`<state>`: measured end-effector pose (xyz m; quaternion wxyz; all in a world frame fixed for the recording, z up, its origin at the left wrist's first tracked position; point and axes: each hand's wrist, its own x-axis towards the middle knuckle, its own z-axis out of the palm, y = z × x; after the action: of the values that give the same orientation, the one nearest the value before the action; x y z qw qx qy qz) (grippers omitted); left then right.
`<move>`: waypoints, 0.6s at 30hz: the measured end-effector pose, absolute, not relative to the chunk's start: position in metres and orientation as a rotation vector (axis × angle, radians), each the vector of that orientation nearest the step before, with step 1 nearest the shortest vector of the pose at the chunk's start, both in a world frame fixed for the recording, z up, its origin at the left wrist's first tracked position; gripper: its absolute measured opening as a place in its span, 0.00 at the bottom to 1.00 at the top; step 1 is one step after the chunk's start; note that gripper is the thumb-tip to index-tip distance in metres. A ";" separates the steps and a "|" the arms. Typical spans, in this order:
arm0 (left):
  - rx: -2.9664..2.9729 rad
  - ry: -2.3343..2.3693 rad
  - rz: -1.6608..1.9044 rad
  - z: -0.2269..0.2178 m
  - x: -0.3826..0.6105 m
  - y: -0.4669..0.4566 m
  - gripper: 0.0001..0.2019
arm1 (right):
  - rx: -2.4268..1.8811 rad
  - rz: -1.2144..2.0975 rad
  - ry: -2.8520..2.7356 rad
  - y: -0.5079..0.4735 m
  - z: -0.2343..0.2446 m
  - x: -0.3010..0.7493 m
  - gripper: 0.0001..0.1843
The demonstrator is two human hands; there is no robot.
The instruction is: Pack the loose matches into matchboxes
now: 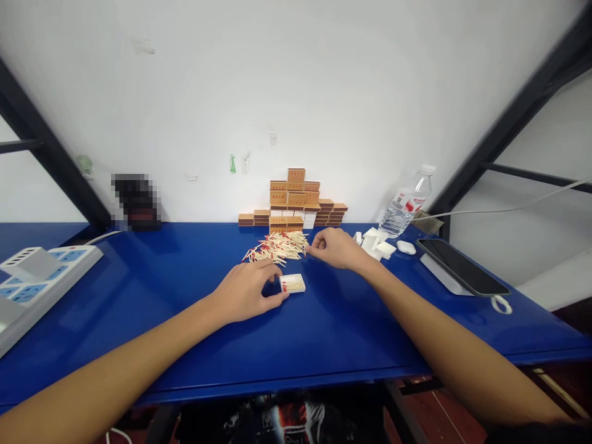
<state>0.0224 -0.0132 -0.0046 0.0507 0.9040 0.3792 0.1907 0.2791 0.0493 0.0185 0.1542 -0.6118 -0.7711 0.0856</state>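
A: How do the two arms stand?

B: The left forearm comes in from the lower left corner, and its left hand [252, 288] lies low, palm down, over the blue bench [333, 339]. The right forearm comes from the lower right, and the right hand [335, 248] reaches farther, toward the wall [194, 92], with its wrist slightly raised. Both elbows are cut off by the picture's edge.

A: What is difficult to see?

B: The tips of the right thumb and index finger meet the right edge of the match pile [282, 246], so I cannot tell if a match is between them. The left hand's other fingers are partly hidden behind its own back. A dark object [136, 203] at the left is covered by coarse squares, and I cannot name it.

A: And what do the hands hold?

B: The left one is moderately open, in a C shape; its thumb and index finger hold the left end of a white matchbox tray [293, 278], in which some matches lie. This tray is on the bench, just in front of the pile. The right hand has a narrow pinch. Behind the pile, against the wall, closed matchboxes [296, 198] are stacked.
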 end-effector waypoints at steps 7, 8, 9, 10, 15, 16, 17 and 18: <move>2.768 1.110 0.541 -0.005 0.024 -0.015 0.13 | -1.631 0.089 -2.325 0.058 0.000 0.279 0.09; 2.770 1.110 0.541 -0.004 0.024 -0.015 0.13 | -1.557 0.063 -2.381 0.060 -0.001 0.282 0.13; 2.772 1.110 0.542 -0.004 0.024 -0.014 0.13 | -1.488 0.054 -2.431 0.062 -0.002 0.285 0.15; 2.774 1.109 0.543 -0.005 0.024 -0.014 0.13 | -1.436 0.061 -2.466 0.065 -0.003 0.288 0.15; 2.776 1.108 0.550 -0.005 0.023 -0.013 0.13 | -1.365 0.122 -2.501 0.074 -0.005 0.301 0.08; 2.778 1.109 0.550 -0.006 0.023 -0.013 0.13 | -1.351 0.135 -2.514 0.076 -0.005 0.304 0.07; 2.780 1.111 0.551 -0.006 0.023 -0.013 0.13 | -1.345 0.147 -2.527 0.078 -0.006 0.306 0.07; 2.780 1.111 0.554 -0.006 0.022 -0.012 0.13 | -1.347 0.160 -2.542 0.079 -0.006 0.309 0.06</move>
<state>0.0224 -0.0124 -0.0059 0.0485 0.9121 0.3644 0.1816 0.3088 0.0792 -0.0063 0.1298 -0.4637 -0.8747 0.0549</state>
